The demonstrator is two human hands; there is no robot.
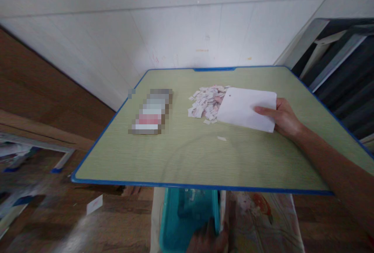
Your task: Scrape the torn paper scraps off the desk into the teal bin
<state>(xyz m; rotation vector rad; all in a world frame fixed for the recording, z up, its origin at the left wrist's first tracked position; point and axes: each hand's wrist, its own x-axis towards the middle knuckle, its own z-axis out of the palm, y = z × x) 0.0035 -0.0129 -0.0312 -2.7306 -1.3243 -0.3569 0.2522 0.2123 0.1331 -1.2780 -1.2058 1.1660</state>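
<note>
My right hand grips a thin white rectangular board, thumb on top and fingers beneath. A small hole shows near the board's upper left corner. Its left edge meets a pile of small white paper scraps, some tinted pink, and covers part of the pile. One loose scrap lies nearer the front of the table. Below the front edge, my left hand is closed at the rim of a teal plastic tray. Shadow and the picture's bottom border hide part of that hand.
The pale green table has a blue rim. On its left lies a pixelated oblong item, too obscured to name. A white wall stands behind, with dark framed panels at right. A paper piece lies on the wooden floor.
</note>
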